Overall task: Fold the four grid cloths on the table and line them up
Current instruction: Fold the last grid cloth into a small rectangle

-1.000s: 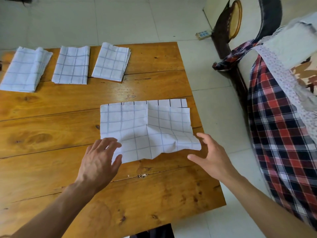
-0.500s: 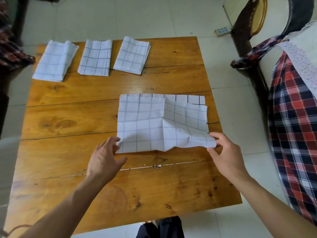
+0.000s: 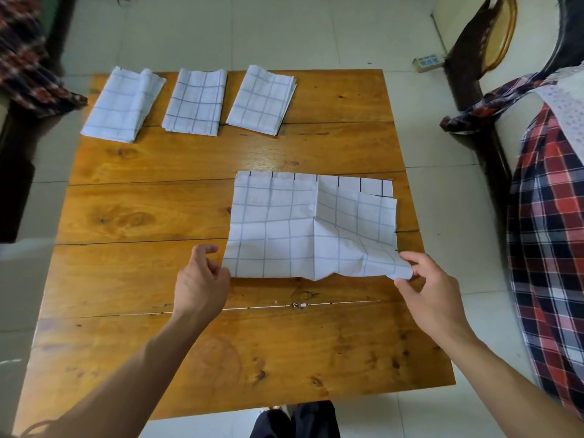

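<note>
A white grid cloth (image 3: 303, 226), folded once and creased down the middle, lies on the right half of the wooden table (image 3: 142, 216). My right hand (image 3: 423, 289) pinches its near right corner, which is lifted and curled. My left hand (image 3: 202, 279) is at the near left corner, fingers curled beside the edge; whether it grips the cloth is unclear. Three folded grid cloths lie in a row along the far edge: the left one (image 3: 121, 105), the middle one (image 3: 196, 102), the right one (image 3: 262, 101).
A bed with a red and blue plaid cover (image 3: 550, 235) runs close along the table's right side. A dark wooden chair (image 3: 483, 45) stands at the far right. Plaid fabric (image 3: 28, 64) hangs at the far left. Tiled floor surrounds the table.
Both hands have closed in on the cloth's near corners. The right hand now pinches and lifts the near right corner. The camera view has shifted, so the table sits more to the centre.
</note>
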